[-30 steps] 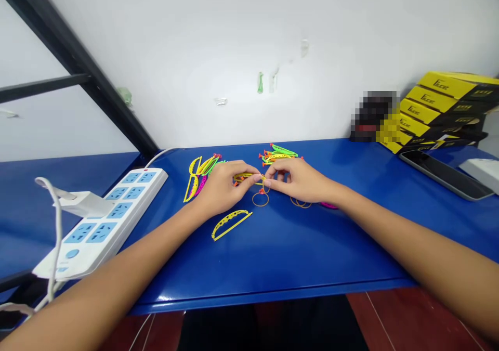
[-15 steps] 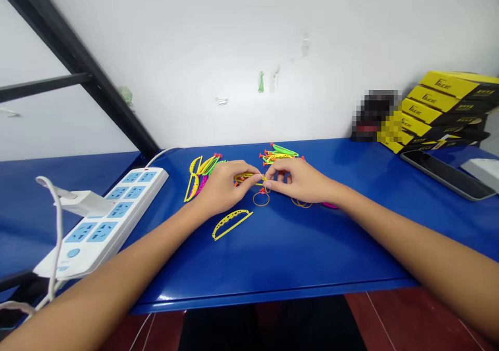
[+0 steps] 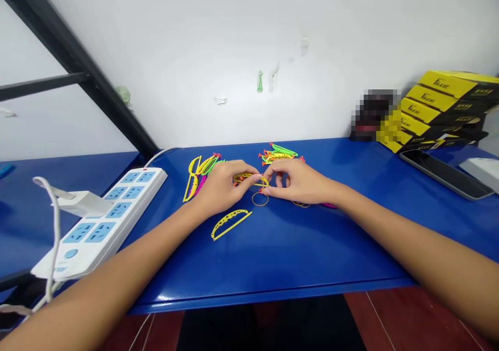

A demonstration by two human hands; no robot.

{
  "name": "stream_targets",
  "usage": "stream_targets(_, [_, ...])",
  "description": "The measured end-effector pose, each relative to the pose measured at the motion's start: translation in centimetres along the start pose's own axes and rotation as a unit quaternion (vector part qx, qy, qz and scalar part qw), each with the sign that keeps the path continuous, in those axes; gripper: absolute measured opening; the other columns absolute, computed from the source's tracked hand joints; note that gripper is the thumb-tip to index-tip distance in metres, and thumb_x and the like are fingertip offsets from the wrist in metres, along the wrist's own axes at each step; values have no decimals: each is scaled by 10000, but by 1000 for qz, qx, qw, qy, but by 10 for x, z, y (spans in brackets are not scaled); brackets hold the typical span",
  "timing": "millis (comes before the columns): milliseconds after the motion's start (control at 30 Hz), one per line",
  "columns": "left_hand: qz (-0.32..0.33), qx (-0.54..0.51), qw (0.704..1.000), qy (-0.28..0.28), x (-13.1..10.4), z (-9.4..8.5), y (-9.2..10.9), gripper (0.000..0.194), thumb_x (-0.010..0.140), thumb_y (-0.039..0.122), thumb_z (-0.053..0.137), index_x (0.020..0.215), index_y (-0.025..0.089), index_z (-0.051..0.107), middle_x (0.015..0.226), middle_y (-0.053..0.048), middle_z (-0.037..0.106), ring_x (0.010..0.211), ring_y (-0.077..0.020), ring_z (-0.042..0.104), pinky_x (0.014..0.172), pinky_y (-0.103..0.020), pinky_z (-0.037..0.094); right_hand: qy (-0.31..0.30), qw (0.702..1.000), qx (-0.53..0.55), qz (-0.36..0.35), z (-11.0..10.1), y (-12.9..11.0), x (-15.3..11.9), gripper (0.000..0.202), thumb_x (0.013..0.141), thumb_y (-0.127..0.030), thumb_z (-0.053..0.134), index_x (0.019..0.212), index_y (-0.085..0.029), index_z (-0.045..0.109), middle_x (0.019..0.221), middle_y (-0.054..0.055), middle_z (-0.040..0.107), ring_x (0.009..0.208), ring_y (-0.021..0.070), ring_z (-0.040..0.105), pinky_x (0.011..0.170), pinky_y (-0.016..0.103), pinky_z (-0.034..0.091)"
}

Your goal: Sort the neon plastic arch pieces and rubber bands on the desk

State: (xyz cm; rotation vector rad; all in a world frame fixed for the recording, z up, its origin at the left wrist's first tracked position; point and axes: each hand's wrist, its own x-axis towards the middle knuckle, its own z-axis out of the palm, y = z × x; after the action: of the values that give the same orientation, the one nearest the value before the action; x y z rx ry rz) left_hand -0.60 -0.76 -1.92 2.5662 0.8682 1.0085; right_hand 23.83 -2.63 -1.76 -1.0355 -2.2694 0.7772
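A small yellow toy bow (image 3: 265,182) is held up between my hands, partly covered by the fingers. My left hand (image 3: 223,187) pinches it between thumb and index finger. My right hand (image 3: 303,180) has its thumb and index finger closed about the bow's right end; whether a rubber band is there too, I cannot tell. Just below the fingertips lies a tan rubber band (image 3: 260,199). More rubber bands (image 3: 301,205) show under the right hand. Nearer the front, a second yellow toy bow (image 3: 231,223) lies on the blue table (image 3: 280,257).
Yellow, green and magenta toy bows (image 3: 192,180) lie left of my left hand. Behind the hands is a pile of green and yellow pieces with orange tips (image 3: 278,154). A white power strip (image 3: 113,210) lies left; a phone (image 3: 446,174) and stacked yellow-black boxes (image 3: 436,101) are right.
My right thumb and index finger have parted slightly at the bow's right end, so more of it shows. My left hand keeps about the same place. The second bow lies as before.
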Motion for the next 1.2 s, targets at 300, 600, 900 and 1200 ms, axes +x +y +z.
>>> stream_targets(300, [-6,9,1000,5,0,-1,0,197,1054,322,690,999,203,837,938,-51,853,807,-187,761,821,-312,597,11,1000,-4,3,3,1,-1,133,927,-267,774,1017,-201,701,791,-29,664,661,139,592,649,307,477])
stream_targets(600, [-5,0,1000,4,-1,1,0,198,1054,320,687,1000,205,840,938,-50,853,790,-184,752,814,-315,592,16,999,-41,-26,6,3,0,234,954,-377,825,938,-200,672,777,-25,631,693,153,565,665,311,427])
stream_targets(900, [4,-7,1000,0,-1,2,2,179,1048,303,710,998,191,841,926,-51,848,796,-183,756,775,-298,559,39,997,-38,-52,4,4,3,189,1034,-292,668,873,-197,696,810,11,708,703,156,584,677,309,429])
stream_targets(1200, [15,-7,1000,4,-1,2,1,165,1046,285,716,985,186,832,916,-44,846,793,-179,762,762,-286,558,65,996,-27,-52,8,4,3,186,1022,-244,672,847,-190,699,769,-2,696,671,143,576,652,292,422])
